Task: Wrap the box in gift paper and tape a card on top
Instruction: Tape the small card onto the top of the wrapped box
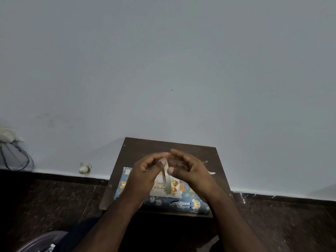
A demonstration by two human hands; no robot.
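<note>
A box wrapped in blue animal-print gift paper point(174, 203) lies on a small dark wooden table point(138, 148). A white "Happy Birthday" card point(160, 188) with gold balloons rests on top of the box. Both hands hover just above the card, close together. My left hand point(145, 175) and my right hand point(189, 171) pinch the upper end of a strip of clear tape point(167, 182), which hangs down over the card. The hands hide the middle of the box and part of the card.
The table stands against a pale wall. On the dark floor to the left lie a small pale object point(84, 168) by the skirting and cables under a wall socket point(7, 136). Thin pale scraps point(211, 173) lie on the table's right side.
</note>
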